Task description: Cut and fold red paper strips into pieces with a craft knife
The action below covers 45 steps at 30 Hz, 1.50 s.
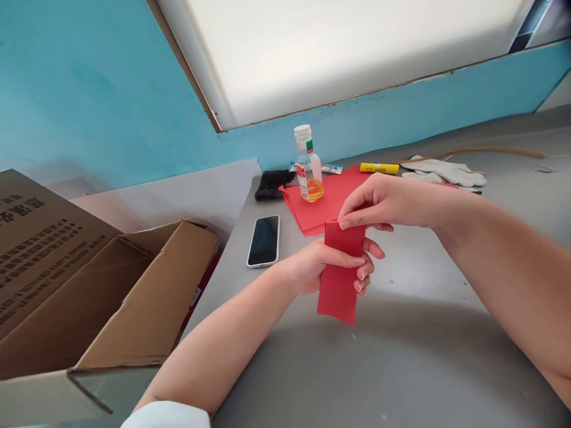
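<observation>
Two bare hands share one red paper strip [338, 291]; beyond them are one bottle [307, 169], one phone [263, 241], one yellow tube [379, 169] and one pile of red sheets [312, 219], whose number cannot be told. The strip is plain, matt and longer than it is wide, with a slightly uneven lower edge. It hangs a little tilted, crossing the left hand [314, 266], whose thumb presses its front while the fingers close behind. The right hand [379, 199] pinches its top edge between thumb and fingers, just above the left. The phone lies beyond the left wrist; the bottle stands on the sheets, past both hands; the tube lies just beyond the right knuckles.
</observation>
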### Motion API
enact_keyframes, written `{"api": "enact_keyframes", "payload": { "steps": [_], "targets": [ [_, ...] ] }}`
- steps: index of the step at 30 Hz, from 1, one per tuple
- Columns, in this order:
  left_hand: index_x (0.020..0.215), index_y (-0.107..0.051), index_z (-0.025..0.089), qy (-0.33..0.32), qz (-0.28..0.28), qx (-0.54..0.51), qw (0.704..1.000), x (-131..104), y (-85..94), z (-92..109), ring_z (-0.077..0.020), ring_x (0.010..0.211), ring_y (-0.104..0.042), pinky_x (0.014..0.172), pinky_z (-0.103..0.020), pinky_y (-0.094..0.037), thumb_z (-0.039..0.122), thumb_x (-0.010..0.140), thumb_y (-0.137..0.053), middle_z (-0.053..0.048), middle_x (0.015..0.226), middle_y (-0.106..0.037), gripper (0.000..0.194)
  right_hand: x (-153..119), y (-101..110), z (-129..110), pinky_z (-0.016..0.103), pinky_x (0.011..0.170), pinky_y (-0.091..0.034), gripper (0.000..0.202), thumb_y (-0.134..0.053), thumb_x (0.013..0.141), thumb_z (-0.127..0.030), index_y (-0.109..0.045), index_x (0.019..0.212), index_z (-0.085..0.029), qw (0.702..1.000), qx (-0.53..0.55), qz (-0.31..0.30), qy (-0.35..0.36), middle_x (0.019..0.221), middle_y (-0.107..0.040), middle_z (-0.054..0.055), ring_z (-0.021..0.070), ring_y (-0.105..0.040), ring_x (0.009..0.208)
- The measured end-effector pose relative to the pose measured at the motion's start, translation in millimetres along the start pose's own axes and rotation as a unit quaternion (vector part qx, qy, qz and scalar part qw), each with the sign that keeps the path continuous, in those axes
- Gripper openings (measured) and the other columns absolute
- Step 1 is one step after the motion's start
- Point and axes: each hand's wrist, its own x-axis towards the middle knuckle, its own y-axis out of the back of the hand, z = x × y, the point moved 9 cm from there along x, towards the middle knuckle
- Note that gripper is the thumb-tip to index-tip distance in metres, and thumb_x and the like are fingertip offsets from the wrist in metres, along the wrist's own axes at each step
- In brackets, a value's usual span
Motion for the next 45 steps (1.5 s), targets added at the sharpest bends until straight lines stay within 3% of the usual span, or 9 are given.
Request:
{"api": "enact_keyframes", "payload": {
  "steps": [9,12,15,21,30,38,45],
  "targets": [
    [0.092,-0.058,0.014,0.006,-0.009,-0.025,1.000,-0.2,0.9,0.4,-0.0134,0.062,-0.056,0.068,-0.030,-0.044,0.016,0.078,-0.054,-0.002,0.068,-0.053,0.015,0.7,4.5,-1.8,0.024,0.043,-0.030,0.021,-0.051,0.079,-0.037,-0.067,0.074,-0.025,0.998,-0.039,0.040,0.000,0.058,-0.055,-0.003,0.0077,-0.040,0.047],
    [0.101,-0.059,0.013,-0.018,0.016,-0.027,0.999,0.6,6.0,5.0,-0.0203,0.081,-0.062,0.080,-0.037,-0.044,0.020,0.080,-0.054,-0.009,0.088,-0.063,0.022,-1.0,11.6,-6.2,0.025,0.046,-0.033,0.020,-0.051,0.079,-0.036,-0.067,0.073,-0.025,0.993,-0.080,0.091,0.010,0.066,-0.060,-0.003,0.0095,-0.047,0.053],
    [0.108,-0.057,0.014,-0.047,0.052,-0.024,0.997,0.5,13.0,9.5,-0.0237,0.094,-0.061,0.088,-0.043,-0.041,0.022,0.083,-0.053,-0.013,0.104,-0.063,0.026,-3.6,20.0,-9.7,0.025,0.050,-0.035,0.020,-0.051,0.079,-0.034,-0.067,0.073,-0.024,0.982,-0.117,0.145,0.017,0.072,-0.063,-0.001,0.0123,-0.053,0.062],
    [0.104,-0.059,0.013,-0.080,0.073,-0.026,0.994,-0.7,16.9,12.7,-0.0208,0.083,-0.064,0.085,-0.041,-0.045,0.022,0.086,-0.052,-0.011,0.091,-0.065,0.022,-1.7,20.5,1.7,0.025,0.046,-0.034,0.019,-0.052,0.079,-0.036,-0.067,0.079,-0.025,0.988,-0.092,0.127,-0.014,0.068,-0.062,-0.002,0.0101,-0.050,0.053],
    [0.099,-0.060,0.014,-0.094,0.091,0.017,0.991,0.6,21.7,12.9,-0.0160,0.072,-0.063,0.075,-0.033,-0.048,0.022,0.086,-0.053,-0.006,0.081,-0.062,0.017,-0.1,16.8,1.9,0.025,0.046,-0.034,0.020,-0.049,0.079,-0.031,-0.065,0.071,-0.023,0.990,-0.073,0.118,-0.009,0.053,-0.056,-0.003,0.0105,-0.051,0.051],
    [0.090,-0.060,0.012,-0.085,0.139,0.058,0.985,1.4,26.6,10.6,-0.0148,0.066,-0.062,0.070,-0.031,-0.048,0.022,0.084,-0.055,-0.004,0.073,-0.060,0.012,3.3,10.1,-11.8,0.023,0.054,-0.039,0.020,-0.050,0.080,-0.031,-0.068,0.082,-0.025,0.984,-0.104,0.131,0.059,0.079,-0.066,-0.003,0.0120,-0.057,0.069],
    [0.087,-0.060,0.013,-0.096,0.164,0.086,0.978,0.4,32.1,12.2,-0.0128,0.064,-0.060,0.068,-0.029,-0.047,0.021,0.084,-0.055,-0.002,0.072,-0.059,0.010,8.2,5.2,-15.3,0.023,0.054,-0.039,0.021,-0.049,0.082,-0.030,-0.067,0.077,-0.022,0.978,-0.086,0.170,0.089,0.073,-0.065,-0.002,0.0115,-0.057,0.066]
  ]
}}
